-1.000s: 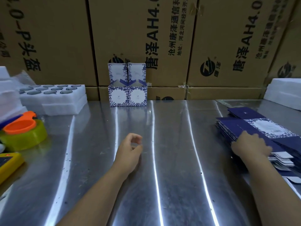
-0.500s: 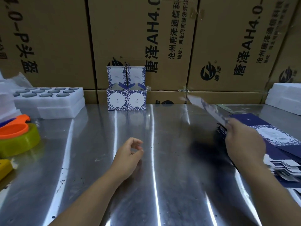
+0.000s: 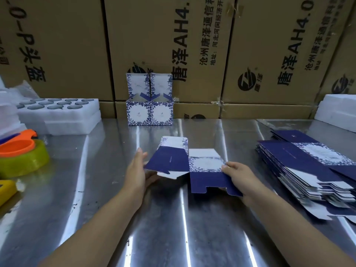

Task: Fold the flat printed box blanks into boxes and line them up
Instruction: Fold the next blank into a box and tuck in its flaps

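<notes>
Hands first: left hand (image 3: 137, 170) has its fingers straight, flat against the 9 o'clock edge of the blank (image 3: 169, 160), with the thumb apparently tucked under it. The right hand (image 3: 238, 176) pinches the 3 o'clock edge. The blank is flat-ish, looks lifted a bit off the steel table (image 3: 173, 228), dead centre. 2 finished boxes (image 3: 149, 114) stand at 12 o'clock against the cartons (image 3: 250, 54), and the stack of blanks (image 3: 308, 166) is off at 3 o'clock.

My guess at what bites: squeeze those 2 edges together off-square and it'll buckle mid-panel instead of popping on the creases. The loose flaps at 6 o'clock could snag on the table too. And that right forearm is near the fanned stack, so 1 careless swing probably slides it.
</notes>
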